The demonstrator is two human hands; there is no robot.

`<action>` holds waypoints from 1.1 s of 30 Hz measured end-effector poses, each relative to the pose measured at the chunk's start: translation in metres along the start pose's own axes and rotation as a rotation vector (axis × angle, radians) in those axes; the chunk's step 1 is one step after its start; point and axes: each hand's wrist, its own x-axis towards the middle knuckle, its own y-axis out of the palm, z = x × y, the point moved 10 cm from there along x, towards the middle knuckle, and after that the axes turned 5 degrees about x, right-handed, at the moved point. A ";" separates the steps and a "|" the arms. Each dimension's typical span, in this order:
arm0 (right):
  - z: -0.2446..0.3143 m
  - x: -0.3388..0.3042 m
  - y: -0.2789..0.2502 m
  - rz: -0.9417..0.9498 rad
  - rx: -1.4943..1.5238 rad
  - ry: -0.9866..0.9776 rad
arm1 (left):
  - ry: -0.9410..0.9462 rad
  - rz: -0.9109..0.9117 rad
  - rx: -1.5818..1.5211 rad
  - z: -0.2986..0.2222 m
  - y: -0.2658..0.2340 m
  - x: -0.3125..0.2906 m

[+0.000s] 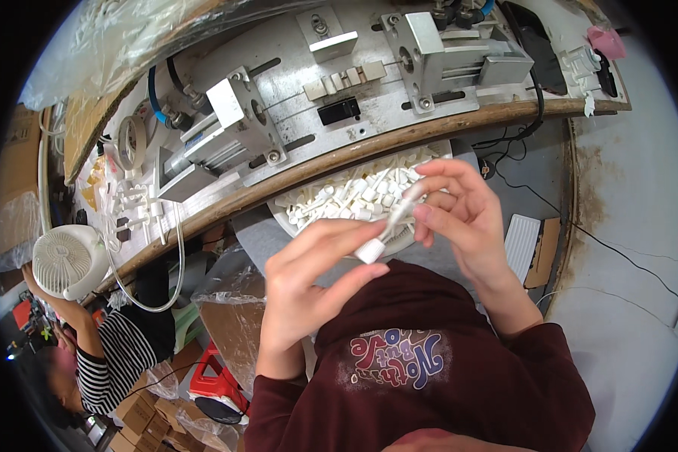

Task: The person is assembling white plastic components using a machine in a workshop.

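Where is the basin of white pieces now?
The basin is near the middle of the head view, below the wooden bench edge, partly behind the right hand.

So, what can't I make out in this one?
All in the head view:
White piece: its shaft's detail, lost to blur.
Bowl: part of its near rim, behind the left hand.
Loose parts: many exact shapes, too small and overlapping.
Plastic sheet: its full extent, cut off by the picture's dark edge.

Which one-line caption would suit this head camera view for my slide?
Left hand and right hand handle a thick-ended white piece near a bowl of small white parts beside a workbench.
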 end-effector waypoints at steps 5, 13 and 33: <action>0.002 -0.055 0.103 0.690 0.326 0.274 | 0.074 -0.284 0.254 -0.003 -0.027 0.009; 0.008 -0.114 0.176 1.332 0.726 0.210 | 0.256 -0.364 0.693 -0.009 -0.003 0.049; 0.002 -0.109 0.177 1.294 0.790 0.426 | 0.190 -0.289 0.804 -0.011 -0.004 0.066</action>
